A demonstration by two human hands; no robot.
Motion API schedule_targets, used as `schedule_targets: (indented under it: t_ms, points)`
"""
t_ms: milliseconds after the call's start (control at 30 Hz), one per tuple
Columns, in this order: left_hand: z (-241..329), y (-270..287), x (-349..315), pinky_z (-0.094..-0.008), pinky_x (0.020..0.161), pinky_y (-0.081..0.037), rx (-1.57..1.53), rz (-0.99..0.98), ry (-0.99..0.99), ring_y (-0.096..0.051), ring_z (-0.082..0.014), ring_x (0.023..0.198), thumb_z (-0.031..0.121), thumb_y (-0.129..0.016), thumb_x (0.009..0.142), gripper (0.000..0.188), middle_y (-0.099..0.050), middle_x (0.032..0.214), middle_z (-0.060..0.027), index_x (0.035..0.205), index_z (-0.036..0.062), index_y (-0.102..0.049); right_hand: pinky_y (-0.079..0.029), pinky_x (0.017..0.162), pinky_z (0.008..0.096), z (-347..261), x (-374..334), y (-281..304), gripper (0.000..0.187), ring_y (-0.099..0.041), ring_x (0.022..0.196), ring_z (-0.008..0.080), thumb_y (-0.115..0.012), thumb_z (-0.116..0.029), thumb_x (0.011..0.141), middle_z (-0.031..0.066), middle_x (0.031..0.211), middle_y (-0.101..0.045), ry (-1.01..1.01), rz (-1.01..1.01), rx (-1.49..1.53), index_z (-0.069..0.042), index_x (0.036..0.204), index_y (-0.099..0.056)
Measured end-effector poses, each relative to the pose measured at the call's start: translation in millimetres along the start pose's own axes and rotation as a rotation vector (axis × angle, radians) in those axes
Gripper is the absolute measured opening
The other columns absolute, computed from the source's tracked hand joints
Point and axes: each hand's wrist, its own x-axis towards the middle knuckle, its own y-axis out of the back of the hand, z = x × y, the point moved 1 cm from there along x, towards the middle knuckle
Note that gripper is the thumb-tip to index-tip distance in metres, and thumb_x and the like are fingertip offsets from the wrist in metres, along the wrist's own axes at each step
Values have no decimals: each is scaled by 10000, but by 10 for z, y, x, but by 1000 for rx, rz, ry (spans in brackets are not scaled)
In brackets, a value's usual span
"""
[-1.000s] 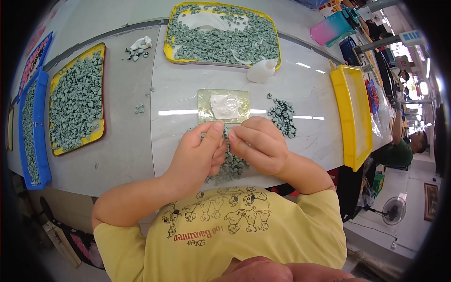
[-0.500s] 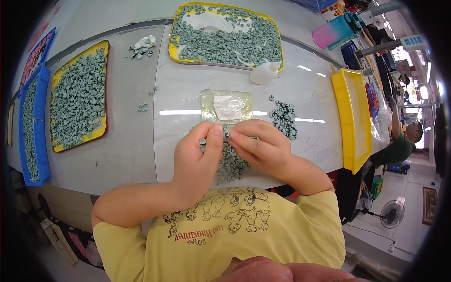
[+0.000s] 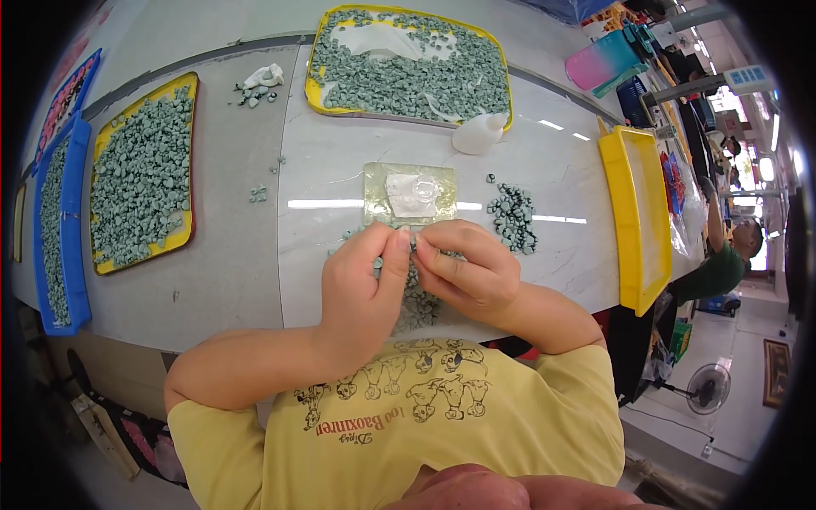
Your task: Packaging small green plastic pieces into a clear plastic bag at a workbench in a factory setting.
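My left hand [image 3: 357,285] and my right hand [image 3: 476,265] meet fingertip to fingertip over the table. Both are closed in a pinch around a small green stone-like piece [image 3: 413,241], mostly covered by the fingers. Another green piece [image 3: 377,265] shows beside my left thumb; whether that hand holds it is unclear. Under my hands lies a heap of such green pieces [image 3: 418,308], partly hidden. Just beyond my fingertips is a flat, greenish translucent slab [image 3: 374,183] with a folded white paper [image 3: 411,195] on it.
A smaller heap of green pieces [image 3: 513,217] lies to the right. Yellow trays of them stand at the back [image 3: 507,85] and left [image 3: 189,229], beside a blue tray [image 3: 78,229]. There are also a white squeeze bottle [image 3: 478,134], a yellow bin [image 3: 631,212] and a co-worker [image 3: 731,268].
My hands have shifted slightly and drawn closer together, and the pinched piece is now more covered by my fingertips. More loose pieces show left of my left hand.
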Motion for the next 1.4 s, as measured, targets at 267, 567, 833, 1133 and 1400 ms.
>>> schedule_targets:
  t_ms: [267,567,833,1133,1400]
  points:
    - [83,43,105,-337,523,-366,170,-299,102,-414,-227,528,275,-446,935,343,-447,591,-126,748,-13,-463,-493,638,300,201,76,492,166,-620,765,227,-625,-16,756,91,896,-637,-441,-362,32,-40,917,-654]
    - [158,8,203,-215,442,-270,-229,-413,598,-342,-67,540,270,-469,927,235,-404,641,18,806,70,-468,-478,675,320,726,-173,762,147,-596,751,266,-607,-34,770,115,878,-600,-686,-261,-563,-10,913,-626]
    - [31,75,364,-215,456,-289,-776,-254,700,-364,-77,577,149,-409,901,142,-444,787,-30,871,27,-478,-469,674,268,599,-102,693,144,-579,736,171,-609,-8,750,92,868,-581,-834,-232,-317,-8,894,-599]
    - [-34,66,377,-190,457,-283,-833,-267,552,-359,-52,591,133,-504,909,220,-452,790,-7,1034,-43,-544,-469,609,255,477,-83,581,147,-577,661,156,-635,-5,753,57,765,-599,-633,-134,-208,-16,897,-611]
    - [26,35,406,-184,451,-285,-877,-153,636,-348,-40,571,110,-530,891,227,-477,790,-13,1058,-44,-539,-488,628,284,541,-191,499,229,-591,719,211,-618,22,736,62,816,-589,-453,-270,-437,-24,960,-627]
